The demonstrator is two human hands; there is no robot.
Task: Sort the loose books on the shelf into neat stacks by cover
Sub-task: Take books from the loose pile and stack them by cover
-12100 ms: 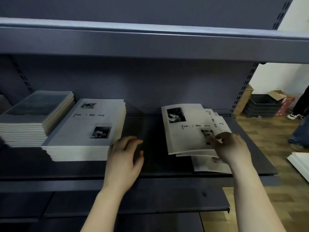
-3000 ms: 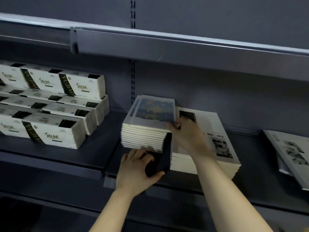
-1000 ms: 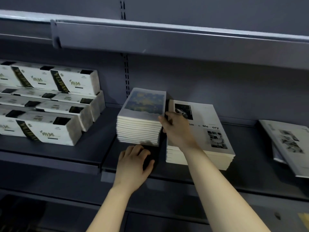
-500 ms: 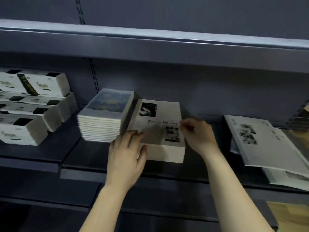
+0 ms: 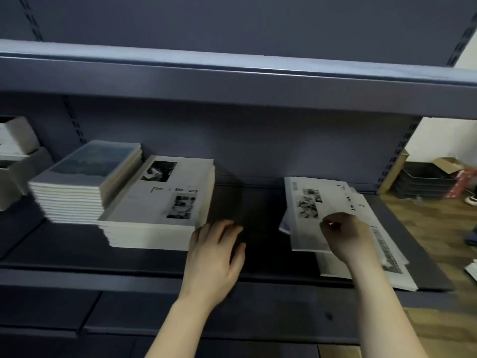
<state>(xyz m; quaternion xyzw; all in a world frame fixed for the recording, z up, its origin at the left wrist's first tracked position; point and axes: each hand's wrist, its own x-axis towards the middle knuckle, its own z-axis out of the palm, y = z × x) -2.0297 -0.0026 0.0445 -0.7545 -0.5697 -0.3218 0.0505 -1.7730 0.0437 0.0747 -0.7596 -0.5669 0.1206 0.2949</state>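
Dark shelf (image 5: 247, 202) carries the loose books (image 5: 307, 202) fanned near its right end, where the right hand (image 5: 346, 236) has just come over from the white-cover stack (image 5: 160, 202) and pinches the top copy. The left hand (image 5: 216, 254) lies flat and relaxed by that stack's front corner. With it and the blue-cover stack (image 5: 85, 171) squared, the next pick seems under way. The floor crates (image 5: 423, 179) past the right end hide their contents.
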